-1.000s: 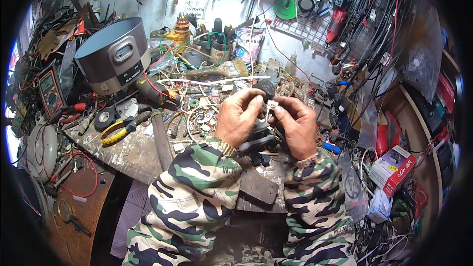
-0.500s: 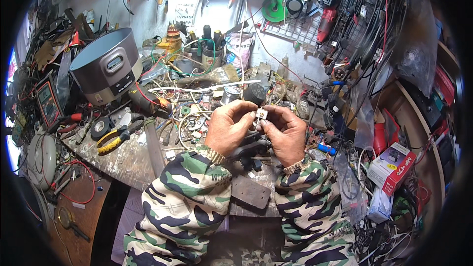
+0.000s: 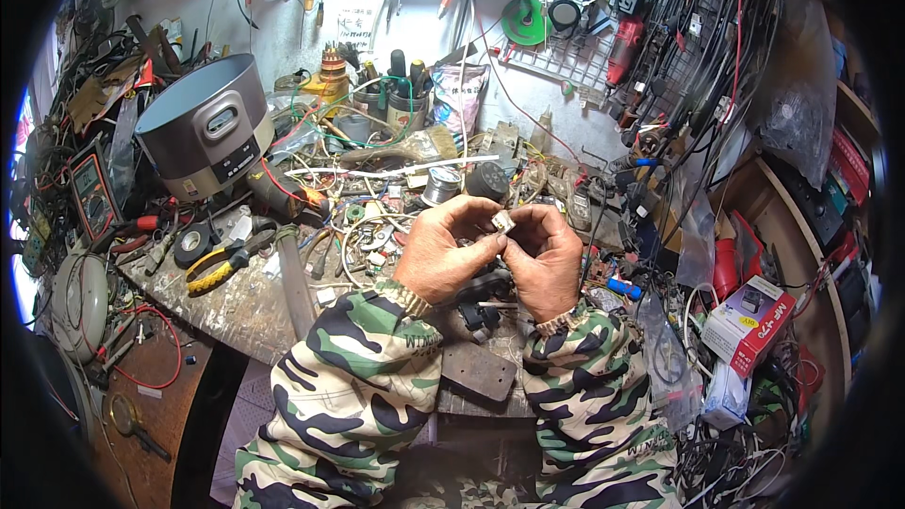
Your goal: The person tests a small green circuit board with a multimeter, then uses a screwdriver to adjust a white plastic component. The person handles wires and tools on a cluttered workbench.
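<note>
Between the fingertips of both hands, over the middle of the bench, is a small whitish block-shaped part; its exact kind is too small to make out. My left hand pinches it from the left, thumb pointing inward. From the right, my right hand closes thumb and fingers on it. The fingers hide much of its sides. Just beyond the hands stand a spool of solder wire and a black round knob-like piece. Below them on the bench lies a dark flat plate.
A grey round appliance housing stands at the left, beside a multimeter. Yellow-handled pliers and a black tape roll lie nearer. Wires and small parts cover the bench. A red and white box sits at the right.
The small part has turned and tilted between my fingertips, showing another face. Both hands have shifted only slightly; neither has let go.
</note>
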